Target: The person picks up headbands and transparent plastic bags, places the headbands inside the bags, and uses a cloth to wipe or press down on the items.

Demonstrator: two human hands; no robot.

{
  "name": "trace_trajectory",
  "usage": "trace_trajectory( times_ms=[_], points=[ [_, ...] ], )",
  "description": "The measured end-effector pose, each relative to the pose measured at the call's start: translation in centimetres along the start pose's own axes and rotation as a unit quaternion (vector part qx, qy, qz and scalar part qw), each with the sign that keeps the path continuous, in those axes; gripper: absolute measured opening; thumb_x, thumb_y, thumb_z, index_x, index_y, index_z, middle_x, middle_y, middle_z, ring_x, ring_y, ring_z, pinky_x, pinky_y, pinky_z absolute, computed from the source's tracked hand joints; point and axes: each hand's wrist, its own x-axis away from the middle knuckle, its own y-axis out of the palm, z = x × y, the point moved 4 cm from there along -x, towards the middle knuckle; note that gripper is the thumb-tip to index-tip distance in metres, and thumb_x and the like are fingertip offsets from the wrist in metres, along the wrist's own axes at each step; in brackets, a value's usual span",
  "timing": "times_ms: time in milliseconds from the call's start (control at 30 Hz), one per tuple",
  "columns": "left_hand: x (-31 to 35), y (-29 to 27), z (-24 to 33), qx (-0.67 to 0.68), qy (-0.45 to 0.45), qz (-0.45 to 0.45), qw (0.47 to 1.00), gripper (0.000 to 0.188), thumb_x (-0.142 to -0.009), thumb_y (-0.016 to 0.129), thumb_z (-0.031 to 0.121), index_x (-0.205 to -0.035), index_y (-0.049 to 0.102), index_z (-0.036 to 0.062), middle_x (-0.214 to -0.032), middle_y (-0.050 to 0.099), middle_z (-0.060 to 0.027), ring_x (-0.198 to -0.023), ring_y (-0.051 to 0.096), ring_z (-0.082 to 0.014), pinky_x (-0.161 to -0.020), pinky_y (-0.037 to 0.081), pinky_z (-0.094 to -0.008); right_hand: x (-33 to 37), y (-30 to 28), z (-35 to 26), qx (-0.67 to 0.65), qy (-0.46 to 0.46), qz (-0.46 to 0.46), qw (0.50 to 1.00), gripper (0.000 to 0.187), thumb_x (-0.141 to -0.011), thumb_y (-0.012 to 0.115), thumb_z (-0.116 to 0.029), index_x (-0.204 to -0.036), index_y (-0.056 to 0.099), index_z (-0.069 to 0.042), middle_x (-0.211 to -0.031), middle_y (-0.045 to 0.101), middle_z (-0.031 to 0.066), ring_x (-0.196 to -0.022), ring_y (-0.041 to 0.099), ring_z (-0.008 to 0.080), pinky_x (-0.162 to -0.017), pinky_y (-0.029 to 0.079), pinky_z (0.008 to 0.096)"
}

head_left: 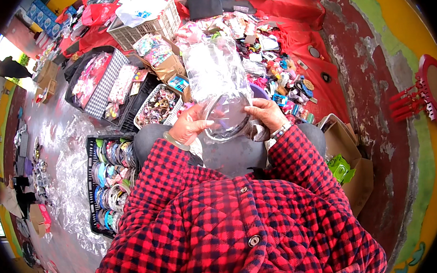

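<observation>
In front of my lap a clear plastic bag (214, 67) stretches between my two hands, its far part lying over the heap of goods. My left hand (186, 124) pinches its near left edge with thumb and fingers. On the opposite edge my right hand (268, 114) has a closed grip. Between the hands, at the bag's near end, curves a thin dark hoop (228, 135) that looks like a headband. Glare on the plastic hides whether the hoop is fully inside. A dark crumpled piece hangs under my right hand; its kind is unclear.
Left of my knee stands a black crate (94, 197) of headbands. Ahead are a white basket (139, 123) of small accessories and a large beige crate (118, 35). Hair accessories (291, 82) lie heaped on red cloth. At right is an open cardboard box (357, 177) with a green packet.
</observation>
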Motion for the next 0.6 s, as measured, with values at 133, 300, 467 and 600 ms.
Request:
trace_trajectory(
  times_ms=[133, 300, 467, 600],
  points=[
    [0.0, -1.0, -0.3, -0.035, -0.012, 0.037, 0.999, 0.055, -0.077, 0.062, -0.002, -0.127, 0.041, 0.0015, -0.116, 0.053, -0.0092, -0.108, 0.051, -0.0187, -0.09, 0.044, -0.0306, 0.6, 0.7, -1.0, -0.008, -0.037, 0.034, 0.999, 0.017, -0.08, 0.065, -0.008, -0.095, 0.064, 0.0, -0.08, 0.061, -0.0021, -0.068, 0.052, 0.0052, -0.06, 0.041, 0.0191],
    [0.0, -1.9, -0.6, -0.07, -0.016, 0.072, 0.995, 0.05, -0.074, 0.065, -0.004, -0.121, 0.048, 0.0, -0.109, 0.058, -0.0067, -0.099, 0.055, -0.0162, -0.088, 0.044, -0.028, 0.2, 0.2, -0.5, 0.007, -0.056, 0.032, 0.998, 0.019, -0.08, 0.065, -0.008, -0.097, 0.063, 0.001, -0.083, 0.061, -0.0021, -0.071, 0.051, 0.0048, -0.063, 0.041, 0.0188],
    [-0.1, -2.2, -0.6, -0.094, 0.033, 0.077, 0.992, 0.049, -0.072, 0.061, -0.009, -0.119, 0.048, 0.0006, -0.106, 0.059, -0.0076, -0.098, 0.057, -0.0196, -0.087, 0.046, -0.0322, 0.0, 0.1, -0.1, 0.013, -0.091, 0.038, 0.995, 0.02, -0.081, 0.064, -0.007, -0.099, 0.063, 0.001, -0.084, 0.06, -0.0024, -0.073, 0.051, 0.0045, -0.065, 0.041, 0.0186],
    [0.0, -1.4, 0.0, -0.062, 0.027, 0.074, 0.995, 0.047, -0.071, 0.067, -0.004, -0.115, 0.049, -0.0005, -0.11, 0.055, -0.0062, -0.101, 0.052, -0.015, -0.086, 0.043, -0.0283, 0.4, 0.2, -0.6, 0.028, -0.118, 0.051, 0.991, 0.021, -0.08, 0.064, -0.007, -0.099, 0.063, 0.001, -0.084, 0.06, -0.0024, -0.072, 0.051, 0.0043, -0.063, 0.041, 0.0191]
  ],
)
